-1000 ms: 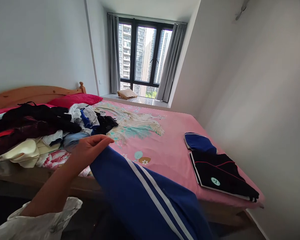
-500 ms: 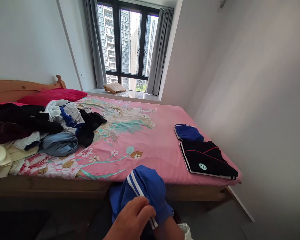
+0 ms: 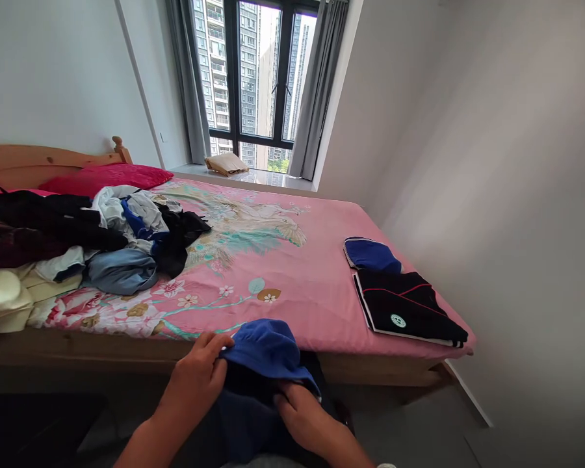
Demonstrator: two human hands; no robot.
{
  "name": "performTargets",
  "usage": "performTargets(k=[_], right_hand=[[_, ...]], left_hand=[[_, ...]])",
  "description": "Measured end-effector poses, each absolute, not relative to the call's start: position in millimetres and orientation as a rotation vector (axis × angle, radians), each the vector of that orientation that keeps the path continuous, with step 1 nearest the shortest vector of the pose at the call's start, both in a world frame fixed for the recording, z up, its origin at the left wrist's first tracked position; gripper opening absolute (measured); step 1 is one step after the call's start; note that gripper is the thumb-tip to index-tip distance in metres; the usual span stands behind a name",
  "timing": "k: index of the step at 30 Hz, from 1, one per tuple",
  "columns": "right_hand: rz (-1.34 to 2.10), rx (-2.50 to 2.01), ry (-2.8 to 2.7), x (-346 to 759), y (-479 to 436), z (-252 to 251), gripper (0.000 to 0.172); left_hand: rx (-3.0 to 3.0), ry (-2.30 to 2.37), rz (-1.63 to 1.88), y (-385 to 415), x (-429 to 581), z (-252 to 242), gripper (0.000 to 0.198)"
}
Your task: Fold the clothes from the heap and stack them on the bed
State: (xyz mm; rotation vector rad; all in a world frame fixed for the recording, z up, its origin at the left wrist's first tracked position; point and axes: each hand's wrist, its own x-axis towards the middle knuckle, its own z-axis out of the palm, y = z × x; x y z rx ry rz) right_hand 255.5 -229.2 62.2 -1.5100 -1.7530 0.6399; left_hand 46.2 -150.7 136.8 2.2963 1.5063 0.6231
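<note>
A blue garment (image 3: pixel 266 348), dark inside its opening, is held up at the bed's near edge. My left hand (image 3: pixel 202 367) pinches its left edge, thumb and fingers closed on the cloth. My right hand (image 3: pixel 305 413) is at the lower right of the opening, closed on the fabric with some fingertips hidden inside. Whether the piece is a top or trousers I cannot tell. More dark blue cloth (image 3: pixel 253 422) hangs below, over my lap.
On the right of the pink bed sheet (image 3: pixel 316 286) lie a folded black garment (image 3: pixel 404 305) with red piping and a folded blue garment (image 3: pixel 373 255). A heap of mixed clothes (image 3: pixel 121 240) covers the left side, before a red pillow (image 3: pixel 110 177).
My left hand has moved left and up to the garment's left edge. The right hand, earlier largely hidden under the cloth, now shows at the opening. The white stripes have turned out of sight.
</note>
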Motion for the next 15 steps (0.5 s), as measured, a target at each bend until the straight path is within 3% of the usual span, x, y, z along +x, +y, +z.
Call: performTargets(k=[5,9,15], right_hand=[[0.864,-1.537,-1.649,281.7,-270.0,46.1,0.022],[0.704,-1.564,-1.443,290.9,-282.3,21.1,0.025],[0.35,-1.749,-1.544,295.1,-311.1,-25.4,0.062]], left_hand=[[2.194,1.662,0.415,-150.2,13.8,111.6,0.034],[2.139,1.697,0.309,-161.1,-1.5,82.0,0.036],[2.086,1.691,0.31,-175.1,-22.3,47.1,0.035]])
